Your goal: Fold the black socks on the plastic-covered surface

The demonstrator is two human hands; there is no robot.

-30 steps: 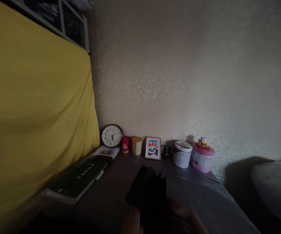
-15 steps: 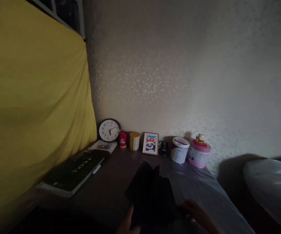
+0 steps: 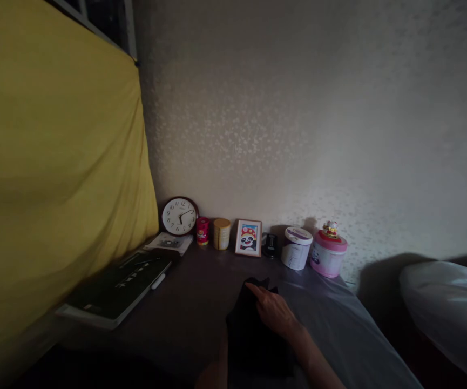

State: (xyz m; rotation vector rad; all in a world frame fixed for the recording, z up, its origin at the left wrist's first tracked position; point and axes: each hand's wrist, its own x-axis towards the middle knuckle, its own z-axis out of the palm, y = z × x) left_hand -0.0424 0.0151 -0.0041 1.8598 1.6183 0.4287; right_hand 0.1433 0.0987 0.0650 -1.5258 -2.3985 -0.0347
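This looks like the corner of a room in a home. Patterned wallpaper [image 3: 233,135] fills the centre, and a yellow cloth [image 3: 63,162] hangs at left. Along the back of a covered table [image 3: 193,302], mid-frame, stand a clock [image 3: 178,217], a panda picture [image 3: 248,239] and, towards the right, a figurine [image 3: 330,230].

Bare right grip [image 3: 274,312] and forearm [image 3: 315,354]
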